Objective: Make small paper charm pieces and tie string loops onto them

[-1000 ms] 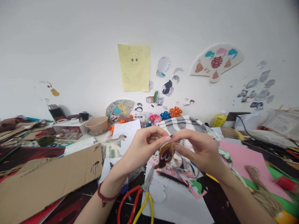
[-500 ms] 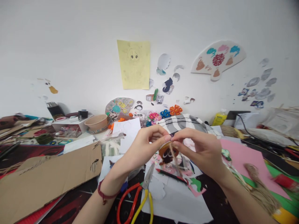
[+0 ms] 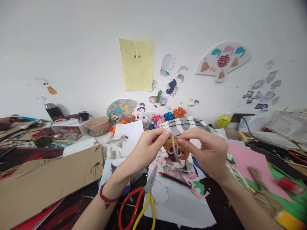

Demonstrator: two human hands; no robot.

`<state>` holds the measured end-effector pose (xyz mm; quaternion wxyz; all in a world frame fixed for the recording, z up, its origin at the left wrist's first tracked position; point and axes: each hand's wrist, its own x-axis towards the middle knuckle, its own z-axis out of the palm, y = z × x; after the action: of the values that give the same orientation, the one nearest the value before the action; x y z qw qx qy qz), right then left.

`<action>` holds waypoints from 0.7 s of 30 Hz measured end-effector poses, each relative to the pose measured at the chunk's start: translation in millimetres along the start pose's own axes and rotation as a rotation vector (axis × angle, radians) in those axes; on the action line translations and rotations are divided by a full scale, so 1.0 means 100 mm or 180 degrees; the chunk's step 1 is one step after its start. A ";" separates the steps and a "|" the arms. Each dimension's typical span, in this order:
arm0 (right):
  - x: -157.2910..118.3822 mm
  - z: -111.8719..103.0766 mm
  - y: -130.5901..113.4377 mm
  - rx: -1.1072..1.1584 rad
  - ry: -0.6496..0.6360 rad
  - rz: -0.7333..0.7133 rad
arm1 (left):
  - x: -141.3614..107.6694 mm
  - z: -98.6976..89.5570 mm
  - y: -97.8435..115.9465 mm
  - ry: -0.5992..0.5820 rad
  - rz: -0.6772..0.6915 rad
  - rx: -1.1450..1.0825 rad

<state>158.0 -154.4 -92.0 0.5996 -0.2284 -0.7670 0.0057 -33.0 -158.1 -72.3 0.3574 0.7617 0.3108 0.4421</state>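
Observation:
Between both hands hangs a small orange-brown cutout (image 3: 183, 154) with white-outlined eyes, a thin tan string lying across its front. My left hand (image 3: 150, 143) pinches its upper left edge, fingers closed. At the upper right edge, my right hand (image 3: 207, 148) is also closed in a pinch, near the string. The fingertips of the two hands are close together. Below them lie scissors (image 3: 148, 190) with red and yellow handles, a red and black pencil (image 3: 174, 179) and white paper (image 3: 189, 204) with coloured scraps.
Cardboard (image 3: 59, 179) lies at the left, with a tan bowl (image 3: 98, 125) behind it. At the right are pink paper (image 3: 242, 153), a twine bundle (image 3: 266, 195) and a yellow bottle (image 3: 223, 121). Checked cloth (image 3: 189, 123) and pipe-cleaner flowers (image 3: 179, 112) lie near the wall.
The cutout has turned to show more of its face, and the string now loops over its front. My fingertips have moved slightly apart. The view has shifted a little.

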 end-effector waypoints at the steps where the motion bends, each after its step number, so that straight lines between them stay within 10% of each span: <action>1: 0.00 0.00 0.01 -0.0067 0.0080 0.0008 | 0.00 -0.01 0.00 -0.0042 0.0048 0.0081; 7: -0.01 0.02 0.05 0.0332 0.0282 0.0728 | 0.03 0.02 -0.05 0.0060 0.0257 0.0288; 15: 0.09 -0.07 0.18 0.2633 -0.0858 0.3050 | 0.08 0.05 -0.21 0.0336 0.0509 0.0142; 21: 0.01 0.02 0.30 0.3137 -0.0891 0.3151 | 0.08 0.10 -0.21 0.0275 0.0345 -0.0204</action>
<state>166.6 -127.0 -100.2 0.4560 -0.2493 -0.5512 0.6527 -24.0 -142.5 -89.2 0.3434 0.7458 0.2700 0.5030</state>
